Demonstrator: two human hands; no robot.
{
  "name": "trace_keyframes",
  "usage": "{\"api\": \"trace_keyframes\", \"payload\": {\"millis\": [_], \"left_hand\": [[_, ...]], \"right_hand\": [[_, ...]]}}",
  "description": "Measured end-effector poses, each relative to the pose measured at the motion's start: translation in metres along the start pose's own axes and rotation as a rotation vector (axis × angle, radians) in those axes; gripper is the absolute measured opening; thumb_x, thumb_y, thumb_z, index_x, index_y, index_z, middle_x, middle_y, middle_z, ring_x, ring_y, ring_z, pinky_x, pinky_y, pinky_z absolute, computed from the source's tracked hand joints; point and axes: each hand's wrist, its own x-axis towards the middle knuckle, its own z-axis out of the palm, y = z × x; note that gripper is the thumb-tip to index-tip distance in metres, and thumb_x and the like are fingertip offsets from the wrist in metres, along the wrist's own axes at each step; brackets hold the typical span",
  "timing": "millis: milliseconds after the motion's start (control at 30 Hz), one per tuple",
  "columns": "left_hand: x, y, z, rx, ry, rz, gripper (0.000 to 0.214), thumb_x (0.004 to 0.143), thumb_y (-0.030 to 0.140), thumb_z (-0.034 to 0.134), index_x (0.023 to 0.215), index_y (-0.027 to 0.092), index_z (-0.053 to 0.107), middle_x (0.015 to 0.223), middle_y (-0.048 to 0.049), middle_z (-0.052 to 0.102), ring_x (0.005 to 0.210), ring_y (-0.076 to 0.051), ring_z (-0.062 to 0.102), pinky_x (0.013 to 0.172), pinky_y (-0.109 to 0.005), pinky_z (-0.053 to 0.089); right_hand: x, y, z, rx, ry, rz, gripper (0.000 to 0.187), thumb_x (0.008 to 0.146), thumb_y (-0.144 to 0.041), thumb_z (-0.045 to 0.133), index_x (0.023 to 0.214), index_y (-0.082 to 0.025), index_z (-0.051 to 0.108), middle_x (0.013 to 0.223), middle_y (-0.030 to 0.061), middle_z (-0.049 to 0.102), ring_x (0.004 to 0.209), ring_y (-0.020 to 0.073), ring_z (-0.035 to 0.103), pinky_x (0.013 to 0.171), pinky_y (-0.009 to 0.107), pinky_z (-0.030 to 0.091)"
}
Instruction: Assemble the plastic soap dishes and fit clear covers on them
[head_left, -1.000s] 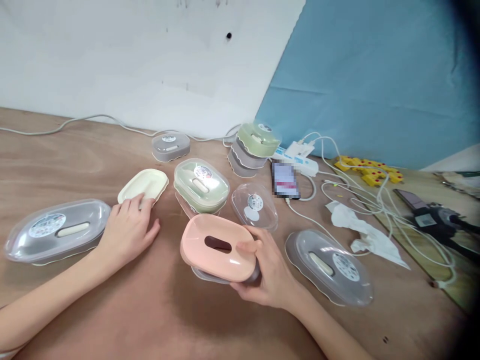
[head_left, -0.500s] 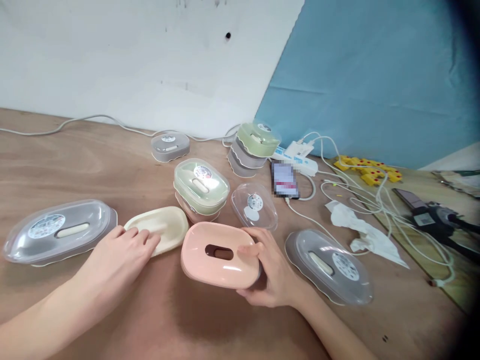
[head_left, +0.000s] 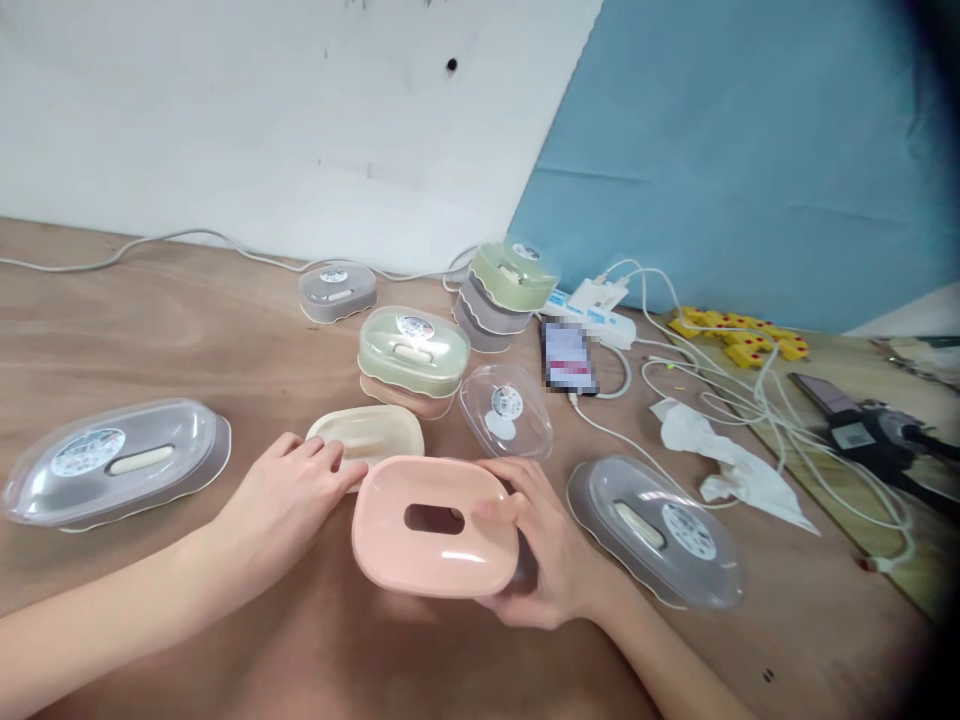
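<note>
A glossy pink oval box cover [head_left: 427, 560] with a slot in its top is held by my right hand [head_left: 547, 550]. The thumb rests on top and the fingers wrap round its right end. Just left of it, my left hand [head_left: 292, 485] grips the near left edge of a shallow cream oval tray [head_left: 382, 430]; the hand hides part of the tray. The tray lies behind the pink cover's upper left edge. Behind it stands a green oval box [head_left: 415, 350] with a clear lid, stacked on a pinkish one. A loose clear lid [head_left: 517, 425] with a sticker lies to the right.
Grey lidded oval boxes lie at the left [head_left: 142, 465] and right [head_left: 652, 530]. A small grey box [head_left: 337, 292] and a stack topped by a green box [head_left: 514, 275] stand behind. A phone [head_left: 568, 355], power strip [head_left: 592, 320], tissue [head_left: 727, 460] and cables occupy the right.
My left hand and the cream tray have moved right, closer to the pink cover. The green box has shifted slightly right. The pink cover has come a little nearer and tilted.
</note>
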Motion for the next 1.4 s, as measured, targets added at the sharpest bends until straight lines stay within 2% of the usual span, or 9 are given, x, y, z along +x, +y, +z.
{"api": "trace_keyframes", "payload": {"millis": [300,467,567,667,767,1033,1133,1267,1400], "left_hand": [[0.023,-0.015,0.013,-0.171,0.209,0.084,0.034,0.090,0.009,0.041,0.098,0.027,0.068,0.090,-0.0049,0.066,0.085,-0.024,0.059,0.078,-0.040,0.037],[0.003,-0.028,0.014,-0.414,0.093,0.191,0.032,0.091,0.013,0.040,0.098,0.030,0.066,0.093,-0.0031,0.065,0.089,-0.022,0.059,0.079,-0.039,0.040],[-0.005,-0.033,0.012,-0.601,0.123,0.108,0.018,0.087,0.030,0.057,0.105,0.029,0.060,0.111,-0.0030,0.062,0.103,-0.025,0.058,0.086,-0.040,0.045],[-0.004,-0.035,0.013,-0.846,0.227,-0.078,0.058,0.075,0.042,0.073,0.125,0.030,0.045,0.132,-0.0060,0.052,0.120,-0.030,0.052,0.096,-0.043,0.048],[-0.002,-0.037,0.022,-0.996,0.233,-0.118,0.085,0.071,0.043,0.076,0.141,0.033,0.029,0.143,-0.0074,0.044,0.128,-0.033,0.047,0.102,-0.045,0.047],[-0.003,-0.038,0.043,-0.983,0.225,-0.129,0.093,0.070,0.044,0.077,0.146,0.035,0.024,0.147,-0.0071,0.041,0.130,-0.034,0.046,0.105,-0.051,0.043],[-0.004,-0.037,0.041,-0.915,0.201,-0.115,0.092,0.073,0.041,0.075,0.148,0.035,0.021,0.152,-0.0082,0.035,0.134,-0.035,0.042,0.106,-0.051,0.041],[-0.005,-0.035,0.038,-0.864,0.187,-0.058,0.091,0.079,0.037,0.070,0.151,0.035,0.013,0.159,-0.0082,0.023,0.142,-0.035,0.029,0.112,-0.053,0.032],[-0.004,-0.030,0.040,-0.844,0.256,-0.059,0.085,0.080,0.038,0.068,0.149,0.035,0.019,0.156,-0.0089,0.028,0.140,-0.035,0.033,0.110,-0.054,0.034]], "right_hand": [[-0.006,-0.002,-0.005,-0.034,0.035,0.209,0.054,0.072,-0.031,0.070,0.115,-0.023,0.039,0.140,0.0168,0.038,0.122,0.0329,0.045,0.095,0.050,0.043],[0.003,-0.005,-0.011,0.097,-0.033,0.365,0.045,0.073,-0.026,0.073,0.108,-0.024,0.045,0.143,0.0141,0.034,0.133,0.0296,0.040,0.104,0.045,0.043],[0.019,-0.004,-0.015,0.157,-0.045,0.338,0.045,0.074,-0.022,0.071,0.111,-0.023,0.045,0.140,0.0144,0.036,0.132,0.0276,0.041,0.104,0.044,0.044],[0.042,-0.002,-0.013,0.210,-0.085,0.320,0.043,0.075,-0.020,0.071,0.110,-0.022,0.046,0.136,0.0142,0.040,0.129,0.0263,0.045,0.104,0.044,0.044],[0.062,0.001,-0.003,0.275,-0.124,0.309,0.040,0.075,-0.020,0.072,0.105,-0.022,0.047,0.133,0.0124,0.044,0.126,0.0248,0.049,0.103,0.044,0.045],[0.077,-0.002,0.007,0.284,-0.264,0.359,0.040,0.074,-0.022,0.073,0.105,-0.022,0.049,0.135,0.0119,0.048,0.124,0.0252,0.052,0.101,0.043,0.047],[0.074,-0.002,-0.003,0.206,-0.183,0.370,0.036,0.080,-0.029,0.068,0.110,-0.023,0.049,0.131,0.0118,0.053,0.125,0.0267,0.051,0.101,0.046,0.045],[0.064,0.012,-0.012,-0.174,0.109,0.449,0.033,0.086,-0.032,0.059,0.115,-0.021,0.048,0.127,0.0160,0.055,0.123,0.0327,0.051,0.101,0.054,0.042],[0.050,0.028,-0.012,-0.474,0.078,0.627,0.060,0.080,-0.044,0.063,0.129,-0.016,0.042,0.137,0.0251,0.041,0.126,0.0452,0.045,0.094,0.064,0.042]]}}
